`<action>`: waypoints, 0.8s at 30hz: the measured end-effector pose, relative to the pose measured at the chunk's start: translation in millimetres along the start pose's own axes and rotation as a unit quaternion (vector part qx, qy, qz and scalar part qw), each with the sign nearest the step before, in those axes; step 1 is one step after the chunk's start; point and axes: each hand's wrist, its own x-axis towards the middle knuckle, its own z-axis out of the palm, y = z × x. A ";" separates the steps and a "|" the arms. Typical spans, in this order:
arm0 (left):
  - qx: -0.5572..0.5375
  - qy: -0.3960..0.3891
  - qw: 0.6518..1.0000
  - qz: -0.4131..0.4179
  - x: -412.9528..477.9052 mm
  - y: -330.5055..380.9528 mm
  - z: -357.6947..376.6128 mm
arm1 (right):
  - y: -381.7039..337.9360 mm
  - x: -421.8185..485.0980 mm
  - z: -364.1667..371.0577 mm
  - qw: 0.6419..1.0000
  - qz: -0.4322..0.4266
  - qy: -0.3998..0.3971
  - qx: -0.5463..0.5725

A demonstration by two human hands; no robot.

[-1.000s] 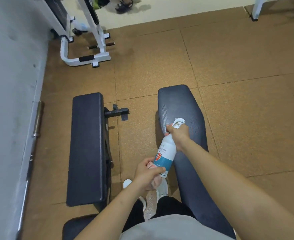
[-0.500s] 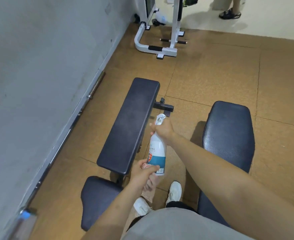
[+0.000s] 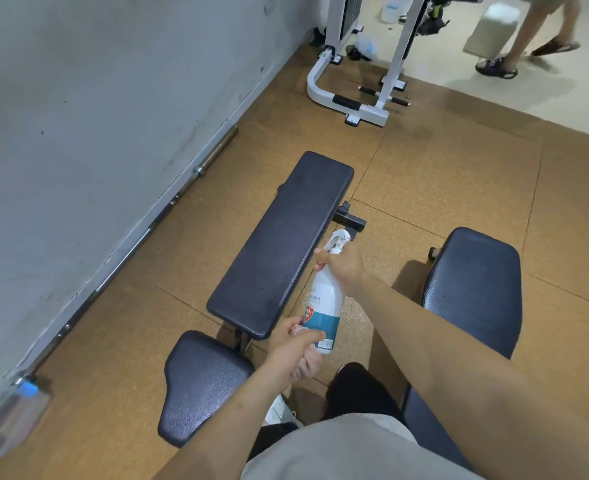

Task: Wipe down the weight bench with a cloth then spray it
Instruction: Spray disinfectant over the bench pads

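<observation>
Spray bottle (image 3: 324, 306) shifted beside bench (image 3: 279, 244) edge; right grip (image 3: 343, 270) top, left grip (image 3: 293, 351) base.

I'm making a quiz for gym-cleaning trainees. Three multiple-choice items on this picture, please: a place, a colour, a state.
1. Where does the barbell lie?
A) along the foot of the wall
B) across the bench
C) on the white frame

2. What colour is the lower band of the spray bottle?
A) yellow
B) teal
C) black

3. What is the right hand doing?
A) hanging empty
B) pressing flat on a pad
C) gripping the bottle's neck

Answers: 1 A, the bar runs beside the wall's foot; 2 B, teal shows just above the left hand; 3 C, its fingers curl under the sprayer head.
</observation>
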 end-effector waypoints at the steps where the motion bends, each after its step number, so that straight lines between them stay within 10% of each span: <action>1: 0.002 -0.003 1.000 0.000 3.0 -0.4 -0.6 | 0.3 1.6 0.0 1.000 0.000 0.005 0.014; 24: 0.024 0.027 0.999 -0.022 132.6 177.4 125.7 | -103.0 203.8 -107.4 0.991 0.092 0.018 0.091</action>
